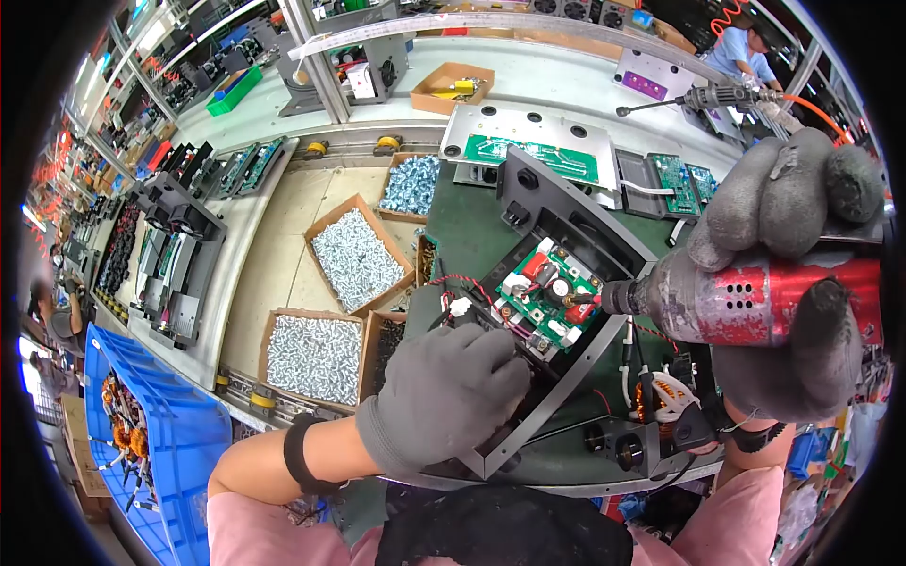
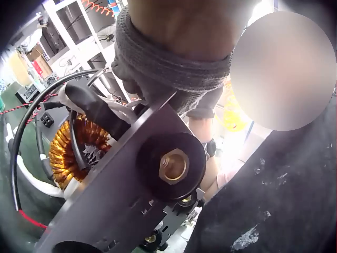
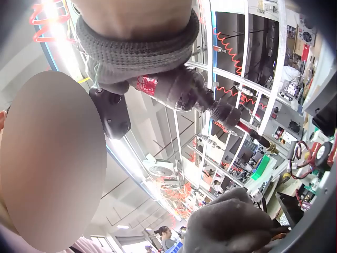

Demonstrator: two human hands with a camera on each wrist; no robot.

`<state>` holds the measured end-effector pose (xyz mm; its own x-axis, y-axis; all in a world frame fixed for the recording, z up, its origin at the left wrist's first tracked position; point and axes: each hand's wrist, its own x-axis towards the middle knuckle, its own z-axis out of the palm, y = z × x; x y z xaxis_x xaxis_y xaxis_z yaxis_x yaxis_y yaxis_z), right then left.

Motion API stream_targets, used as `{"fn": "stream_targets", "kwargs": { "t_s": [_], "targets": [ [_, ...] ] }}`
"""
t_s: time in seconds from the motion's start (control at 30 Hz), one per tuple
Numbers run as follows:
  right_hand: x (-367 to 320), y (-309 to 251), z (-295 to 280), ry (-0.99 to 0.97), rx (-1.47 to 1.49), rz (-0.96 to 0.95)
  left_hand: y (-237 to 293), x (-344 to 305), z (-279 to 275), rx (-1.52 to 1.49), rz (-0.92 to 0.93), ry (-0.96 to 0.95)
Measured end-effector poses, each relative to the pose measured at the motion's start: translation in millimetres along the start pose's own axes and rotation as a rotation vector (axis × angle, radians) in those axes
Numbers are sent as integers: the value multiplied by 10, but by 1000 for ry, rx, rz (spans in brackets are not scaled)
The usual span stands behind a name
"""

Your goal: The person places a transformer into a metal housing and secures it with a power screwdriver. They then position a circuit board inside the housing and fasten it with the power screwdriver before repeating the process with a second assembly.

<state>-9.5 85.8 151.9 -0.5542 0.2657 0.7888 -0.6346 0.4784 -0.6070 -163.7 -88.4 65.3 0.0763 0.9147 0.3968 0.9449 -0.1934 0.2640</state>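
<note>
My gloved right hand grips a red power drill with a worn, scratched body. Its dark chuck points left, and the tip overlaps the right side of a green circuit board in the head view. That board carries capacitors and white connectors and sits inside a black metal case. At the near left of the case, my gloved left hand reaches over the edge with knuckles bent. Its fingertips are hidden, so I cannot tell what they hold. The left wrist view shows a case panel with a brass nut beside this hand.
Left of the case stand cardboard boxes of silver screws and a blue crate of coils. A copper coil with thick wires lies to the right. Behind are a metal plate and more circuit boards; another driver hangs above.
</note>
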Motion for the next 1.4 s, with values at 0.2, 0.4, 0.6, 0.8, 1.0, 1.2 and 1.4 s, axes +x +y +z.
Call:
{"fn": "stream_targets", "kwargs": {
  "t_s": [0.2, 0.4, 0.6, 0.8, 1.0, 1.2, 1.4],
  "targets": [
    [34, 48, 50, -58, 25, -6, 32, -13, 83, 153, 48, 0],
    [21, 22, 171, -1, 160, 131, 14, 36, 109, 98, 55, -63],
    [-106, 110, 272, 162, 115, 314, 62, -64, 34, 67, -57, -225],
    [-160, 324, 479, 301, 192, 507, 38, -67, -35, -14, -89, -256],
    [-191, 371, 494, 254, 169, 613, -48, -128, 18, -153, -125, -130],
    [-146, 480, 444, 525, 167, 844, -19, -172, 34, -205, -221, -39],
    [-286, 519, 323, 395, 217, 735, -29, -197, 26, -247, -251, -59]
  ]
}}
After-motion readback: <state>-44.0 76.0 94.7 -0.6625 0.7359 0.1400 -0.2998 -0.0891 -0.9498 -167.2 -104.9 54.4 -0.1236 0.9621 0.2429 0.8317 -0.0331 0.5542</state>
